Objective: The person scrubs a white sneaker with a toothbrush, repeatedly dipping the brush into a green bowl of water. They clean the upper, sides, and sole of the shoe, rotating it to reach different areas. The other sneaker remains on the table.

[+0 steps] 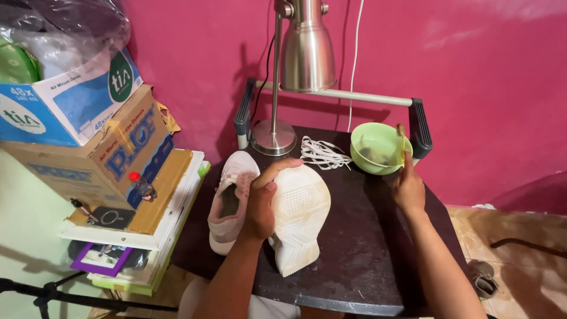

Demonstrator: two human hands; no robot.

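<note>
Deep pink wall (460, 65) fills view ahead of me, paint patchy near top right. Dark worktop (360, 248) stands against it, surface scuffed and dusty. Brushed metal desk lamp (306, 50) at back edge, round base on worktop, shade aimed down; cords run up wall behind it. To my left, stacked cardboard boxes (100, 147) on pile of boards, clear plastic bag on top. Lower right, worn tan floor (520, 266). Lower left, black tripod legs (53, 292) over pale green surface.
</note>
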